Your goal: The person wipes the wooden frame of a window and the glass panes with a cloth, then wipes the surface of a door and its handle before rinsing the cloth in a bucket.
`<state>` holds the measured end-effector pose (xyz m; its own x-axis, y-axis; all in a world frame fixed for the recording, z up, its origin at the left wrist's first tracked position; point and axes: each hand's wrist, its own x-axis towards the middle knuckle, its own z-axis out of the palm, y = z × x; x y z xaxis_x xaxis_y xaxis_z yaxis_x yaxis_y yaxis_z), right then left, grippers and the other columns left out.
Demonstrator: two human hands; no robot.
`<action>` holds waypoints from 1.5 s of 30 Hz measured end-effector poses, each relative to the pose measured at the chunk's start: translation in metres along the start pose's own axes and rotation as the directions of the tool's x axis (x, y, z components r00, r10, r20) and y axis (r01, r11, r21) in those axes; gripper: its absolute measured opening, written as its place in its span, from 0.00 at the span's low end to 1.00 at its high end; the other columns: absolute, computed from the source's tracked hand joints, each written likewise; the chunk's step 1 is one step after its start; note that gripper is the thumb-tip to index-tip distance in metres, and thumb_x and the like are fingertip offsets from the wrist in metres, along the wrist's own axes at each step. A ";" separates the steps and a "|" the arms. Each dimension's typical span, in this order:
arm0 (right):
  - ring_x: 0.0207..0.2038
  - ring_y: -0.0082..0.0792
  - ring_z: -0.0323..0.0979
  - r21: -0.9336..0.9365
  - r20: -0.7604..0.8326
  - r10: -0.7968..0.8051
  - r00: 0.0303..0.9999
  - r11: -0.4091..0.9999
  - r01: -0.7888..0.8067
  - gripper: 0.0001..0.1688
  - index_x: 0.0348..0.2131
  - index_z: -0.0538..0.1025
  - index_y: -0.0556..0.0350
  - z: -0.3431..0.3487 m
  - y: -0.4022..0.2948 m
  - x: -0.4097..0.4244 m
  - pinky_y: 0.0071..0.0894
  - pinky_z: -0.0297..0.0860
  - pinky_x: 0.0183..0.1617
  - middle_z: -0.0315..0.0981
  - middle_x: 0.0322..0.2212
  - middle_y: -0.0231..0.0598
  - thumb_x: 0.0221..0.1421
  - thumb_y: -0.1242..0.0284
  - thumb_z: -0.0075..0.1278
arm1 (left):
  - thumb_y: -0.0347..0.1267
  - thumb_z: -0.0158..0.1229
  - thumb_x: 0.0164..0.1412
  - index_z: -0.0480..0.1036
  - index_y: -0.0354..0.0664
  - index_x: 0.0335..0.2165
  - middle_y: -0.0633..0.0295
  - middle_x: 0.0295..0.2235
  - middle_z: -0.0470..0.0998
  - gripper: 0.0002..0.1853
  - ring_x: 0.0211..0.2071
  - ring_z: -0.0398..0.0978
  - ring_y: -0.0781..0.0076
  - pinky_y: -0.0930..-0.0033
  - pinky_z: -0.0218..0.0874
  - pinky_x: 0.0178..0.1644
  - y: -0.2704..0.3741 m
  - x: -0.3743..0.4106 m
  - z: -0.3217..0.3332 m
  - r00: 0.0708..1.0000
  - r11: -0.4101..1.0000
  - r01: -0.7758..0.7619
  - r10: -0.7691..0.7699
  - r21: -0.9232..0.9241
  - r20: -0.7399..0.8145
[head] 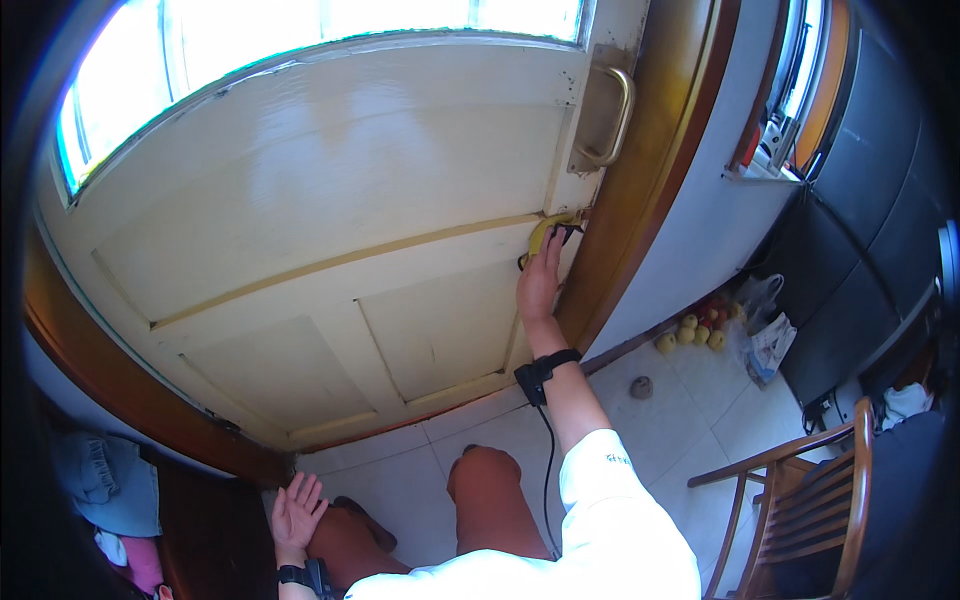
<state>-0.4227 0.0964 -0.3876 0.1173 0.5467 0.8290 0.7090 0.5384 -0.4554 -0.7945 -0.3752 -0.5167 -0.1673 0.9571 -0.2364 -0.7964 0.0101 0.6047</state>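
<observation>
My right hand reaches out to the right edge of a cream-painted wooden door. Under its fingers, a yellow cloth-like item with dark edging is held against the door, partly hidden by the hand. A metal pull handle on a worn plate sits above that spot. Low at the left, my left hand is raised beside my leg, palm up, fingers apart, holding nothing. Each wrist wears a black strap with a small device, and a cable runs down from the right one.
A brown wooden door frame borders the door. Several round fruits and plastic bags lie on the tiled floor at the right. Nearer stands a slatted wooden chair. Folded jeans rest on dark furniture at the left.
</observation>
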 end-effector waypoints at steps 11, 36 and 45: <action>0.63 0.59 0.45 0.047 -0.332 -0.358 0.873 0.918 0.394 0.30 0.59 0.55 0.64 -0.051 -0.121 0.218 0.46 0.44 0.66 0.48 0.59 0.64 0.56 0.83 0.38 | 0.48 0.41 0.65 0.58 0.47 0.58 0.53 0.58 0.62 0.28 0.58 0.60 0.57 0.42 0.51 0.59 0.004 0.001 -0.002 1.000 1.000 0.019 -0.019 0.006 -0.001; 0.65 0.65 0.33 0.010 -0.367 -0.205 0.907 0.974 0.224 0.41 0.62 0.44 0.66 0.013 -0.231 0.179 0.66 0.36 0.63 0.33 0.62 0.68 0.59 0.63 0.39 | 0.47 0.43 0.64 0.55 0.46 0.59 0.49 0.58 0.59 0.30 0.60 0.55 0.53 0.42 0.44 0.62 0.011 -0.024 -0.008 0.997 0.998 0.031 -0.027 -0.053 0.072; 0.65 0.57 0.37 0.119 -0.211 -0.532 0.820 0.819 0.562 0.46 0.60 0.52 0.64 0.052 -0.383 0.103 0.60 0.36 0.65 0.39 0.62 0.61 0.52 0.57 0.50 | 0.46 0.42 0.65 0.54 0.45 0.60 0.47 0.59 0.57 0.30 0.60 0.55 0.50 0.43 0.44 0.62 0.011 -0.025 -0.007 0.995 0.998 0.043 -0.038 -0.054 0.091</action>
<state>-0.7186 -0.0200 -0.1451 -0.1341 0.0260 0.9906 0.5638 0.8241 0.0546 -0.8032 -0.4014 -0.5095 -0.0834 0.9784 -0.1893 -0.8330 0.0358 0.5522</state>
